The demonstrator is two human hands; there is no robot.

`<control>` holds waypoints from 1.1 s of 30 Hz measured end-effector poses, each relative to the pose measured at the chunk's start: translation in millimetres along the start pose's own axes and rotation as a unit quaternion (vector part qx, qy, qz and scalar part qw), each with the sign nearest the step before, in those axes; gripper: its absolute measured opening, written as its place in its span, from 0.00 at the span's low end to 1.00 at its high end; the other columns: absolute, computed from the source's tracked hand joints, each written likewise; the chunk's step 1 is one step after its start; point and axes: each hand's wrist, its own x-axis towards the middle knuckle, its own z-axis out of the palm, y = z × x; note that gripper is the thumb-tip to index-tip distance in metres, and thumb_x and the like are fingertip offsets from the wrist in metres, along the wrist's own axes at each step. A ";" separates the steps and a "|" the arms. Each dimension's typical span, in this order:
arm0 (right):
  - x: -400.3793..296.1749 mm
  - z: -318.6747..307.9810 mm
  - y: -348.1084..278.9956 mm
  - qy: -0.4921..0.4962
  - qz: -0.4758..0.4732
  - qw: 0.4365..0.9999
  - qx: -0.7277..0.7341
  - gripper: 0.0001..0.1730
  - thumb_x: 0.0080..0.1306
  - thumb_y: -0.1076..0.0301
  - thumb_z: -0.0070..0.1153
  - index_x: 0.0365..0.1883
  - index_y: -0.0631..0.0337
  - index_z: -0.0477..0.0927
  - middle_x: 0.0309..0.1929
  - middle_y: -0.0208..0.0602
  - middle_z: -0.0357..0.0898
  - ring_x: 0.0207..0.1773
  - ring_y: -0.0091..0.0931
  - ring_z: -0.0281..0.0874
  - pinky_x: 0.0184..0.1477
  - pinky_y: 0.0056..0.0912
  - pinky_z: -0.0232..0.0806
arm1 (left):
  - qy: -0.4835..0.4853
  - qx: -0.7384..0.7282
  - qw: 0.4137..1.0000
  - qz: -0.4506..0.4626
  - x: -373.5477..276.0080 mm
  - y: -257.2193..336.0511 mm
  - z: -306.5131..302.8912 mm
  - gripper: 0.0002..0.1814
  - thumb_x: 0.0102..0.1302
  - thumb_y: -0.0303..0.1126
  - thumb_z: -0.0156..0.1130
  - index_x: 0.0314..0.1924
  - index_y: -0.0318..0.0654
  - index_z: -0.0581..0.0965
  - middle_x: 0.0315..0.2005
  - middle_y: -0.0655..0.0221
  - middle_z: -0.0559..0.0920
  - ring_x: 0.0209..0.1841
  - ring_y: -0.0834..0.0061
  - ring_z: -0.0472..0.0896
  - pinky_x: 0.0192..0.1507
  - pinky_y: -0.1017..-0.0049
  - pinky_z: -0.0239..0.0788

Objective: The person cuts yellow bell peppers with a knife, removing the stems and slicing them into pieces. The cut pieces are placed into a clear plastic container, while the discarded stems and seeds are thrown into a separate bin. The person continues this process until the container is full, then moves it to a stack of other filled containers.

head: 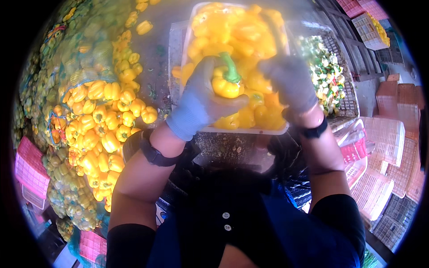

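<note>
In a knitted work glove, my left hand (pixel 207 97) grips a yellow bell pepper (pixel 225 82) whose thick green stem points up and away from me. Beneath both hands lies a white plastic crate (pixel 254 131) heaped with yellow bell peppers. My right hand (pixel 290 82), gloved too, is over the crate's right side and blurred by motion; whether it holds anything cannot be told. Haze on the lens softens the upper middle of the view.
Loose yellow peppers (pixel 100 124) spill from a mesh sack (pixel 88 63) at left, beside more full mesh sacks (pixel 72 187). A crate of trimmed stems and scraps (pixel 330 73) stands at right. Stacked plastic crates (pixel 385 134) and a pink crate (pixel 32 167) lie further out.
</note>
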 end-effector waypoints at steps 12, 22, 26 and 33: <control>-101.9 8.2 23.4 -0.126 0.045 0.945 0.299 0.24 0.67 0.49 0.58 0.40 0.66 0.82 0.25 0.33 0.81 0.23 0.18 0.76 0.26 0.18 0.70 | -0.155 -0.061 0.966 0.199 -28.0 -23.3 53.6 0.42 0.44 0.45 0.83 0.55 0.38 0.70 0.46 0.66 0.76 0.49 0.72 0.75 0.56 0.70 0.68; -94.3 -159.8 35.4 0.455 -0.136 0.877 0.081 0.22 0.56 0.65 0.74 0.42 0.65 0.77 0.33 0.32 0.78 0.27 0.19 0.73 0.26 0.21 0.69 | -0.113 -0.347 0.927 -0.088 -26.8 -6.1 76.5 0.23 0.69 0.28 0.60 0.62 0.35 0.67 0.53 0.63 0.77 0.55 0.67 0.78 0.56 0.68 0.75; -132.9 -31.2 15.6 0.128 -0.330 0.879 -0.318 0.45 0.48 0.60 0.78 0.65 0.55 0.72 0.53 0.45 0.78 0.48 0.37 0.82 0.47 0.34 0.76 | -0.062 -0.217 0.974 -0.001 -37.0 -12.3 79.6 0.24 0.74 0.37 0.55 0.65 0.33 0.66 0.54 0.62 0.75 0.58 0.66 0.77 0.56 0.67 0.77; -58.9 -26.7 8.3 0.046 -0.084 0.993 0.076 0.27 0.57 0.70 0.69 0.56 0.64 0.78 0.31 0.33 0.81 0.26 0.19 0.77 0.25 0.23 0.71 | -0.091 -0.403 0.901 -0.132 -29.9 23.8 65.6 0.28 0.78 0.48 0.45 0.69 0.38 0.59 0.56 0.56 0.71 0.56 0.62 0.78 0.57 0.63 0.74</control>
